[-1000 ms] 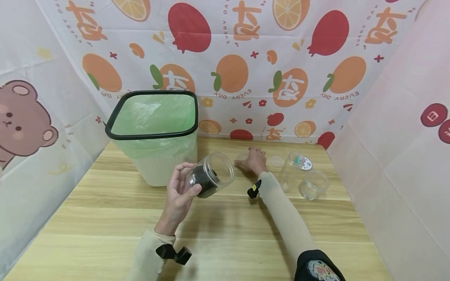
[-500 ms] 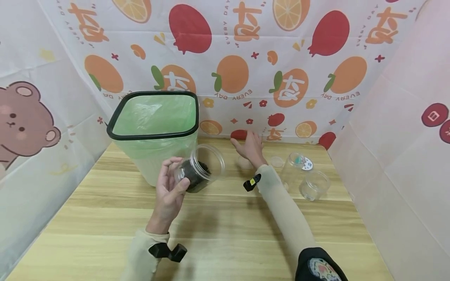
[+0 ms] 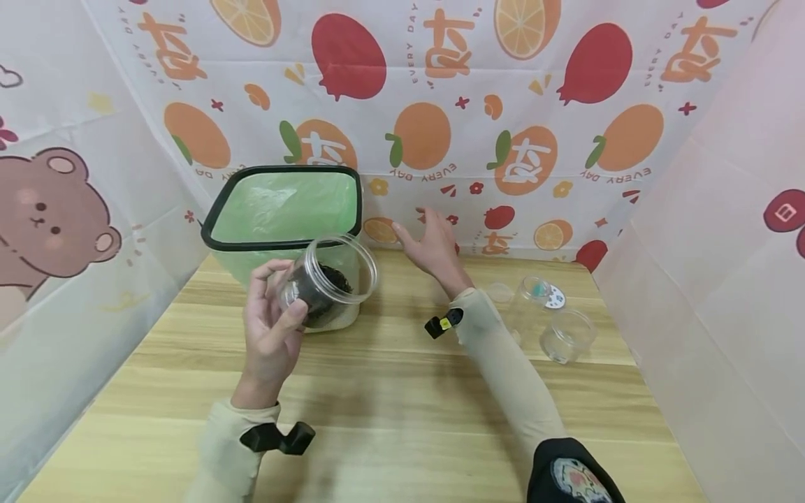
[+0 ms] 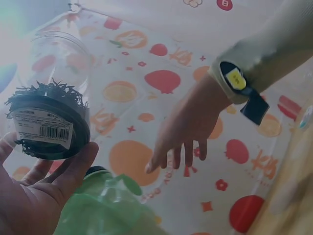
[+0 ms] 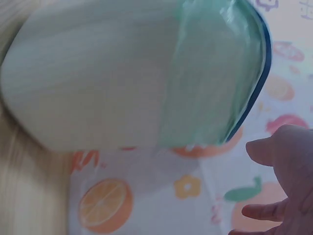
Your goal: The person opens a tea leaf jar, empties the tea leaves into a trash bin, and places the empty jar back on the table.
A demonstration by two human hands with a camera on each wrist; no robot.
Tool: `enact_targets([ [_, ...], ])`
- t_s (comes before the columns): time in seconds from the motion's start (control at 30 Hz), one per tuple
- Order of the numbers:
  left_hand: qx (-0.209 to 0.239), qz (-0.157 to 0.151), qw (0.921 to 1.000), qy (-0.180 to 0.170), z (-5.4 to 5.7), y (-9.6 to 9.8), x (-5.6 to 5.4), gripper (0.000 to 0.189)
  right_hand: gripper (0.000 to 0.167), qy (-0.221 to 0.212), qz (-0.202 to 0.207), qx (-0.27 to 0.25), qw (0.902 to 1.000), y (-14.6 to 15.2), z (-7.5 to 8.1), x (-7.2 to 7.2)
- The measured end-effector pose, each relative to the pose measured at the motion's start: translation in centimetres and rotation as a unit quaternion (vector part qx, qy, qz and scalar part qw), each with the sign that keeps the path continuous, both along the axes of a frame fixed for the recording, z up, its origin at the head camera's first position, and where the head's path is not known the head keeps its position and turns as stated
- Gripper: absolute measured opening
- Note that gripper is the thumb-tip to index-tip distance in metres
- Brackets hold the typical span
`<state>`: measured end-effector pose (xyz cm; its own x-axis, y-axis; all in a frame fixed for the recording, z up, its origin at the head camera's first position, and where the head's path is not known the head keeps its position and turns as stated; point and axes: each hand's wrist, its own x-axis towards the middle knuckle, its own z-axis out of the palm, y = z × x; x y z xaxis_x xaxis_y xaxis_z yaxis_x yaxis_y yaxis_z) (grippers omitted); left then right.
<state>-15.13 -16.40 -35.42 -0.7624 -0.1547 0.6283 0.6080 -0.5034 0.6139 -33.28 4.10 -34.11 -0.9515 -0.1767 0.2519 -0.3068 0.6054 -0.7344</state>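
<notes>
My left hand point(image 3: 272, 335) grips a clear open-topped jar point(image 3: 323, 283), tilted with its mouth toward the right. Dark dry shreds like tea leaves point(image 4: 49, 93) fill part of the jar, and a barcode label point(image 4: 44, 128) shows on its base. The jar is in front of the bin point(image 3: 281, 246), which has a black rim and a light green bag point(image 3: 283, 206). My right hand point(image 3: 434, 244) is raised over the back of the table with its fingers extended, holding nothing. In the right wrist view its thumb and some fingers show beside the bin.
At the right of the wooden table point(image 3: 390, 419) stand a tall clear jar point(image 3: 527, 307) and a short clear jar point(image 3: 567, 337). A clear round lid point(image 3: 499, 292) lies to their left. A printed fabric sheet point(image 3: 472, 140) hangs behind the table.
My left hand has carried the jar leftward and up toward the bin. My right hand has come up off the table from a clear lid and moved slightly left, its fingers straightened.
</notes>
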Motion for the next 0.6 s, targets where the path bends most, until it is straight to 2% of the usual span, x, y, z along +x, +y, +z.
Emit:
enact_targets([
  [0.17, 0.006, -0.006, 0.9996, 0.028, 1.3, -1.0, -0.3, 0.043, 0.068, -0.021, 0.024, -0.036, 0.9989, -1.5, 2.2, 1.1],
  [0.3, 0.021, -0.004, 0.9991, 0.037, 2.1, -2.0, -0.4, 0.043, 0.067, -0.019, 0.059, -0.057, 0.9964, -2.9, 3.3, 2.0],
  [0.4, 0.037, 0.002, 0.9985, 0.039, 2.6, -2.7, -0.5, 0.043, 0.066, -0.008, 0.087, -0.065, 0.9941, -4.0, 3.8, 2.4],
  [0.6, 0.050, 0.030, 0.9978, 0.033, 3.5, -4.0, -0.6, 0.042, 0.066, 0.031, 0.121, -0.046, 0.9910, -6.0, 3.8, 2.8],
])
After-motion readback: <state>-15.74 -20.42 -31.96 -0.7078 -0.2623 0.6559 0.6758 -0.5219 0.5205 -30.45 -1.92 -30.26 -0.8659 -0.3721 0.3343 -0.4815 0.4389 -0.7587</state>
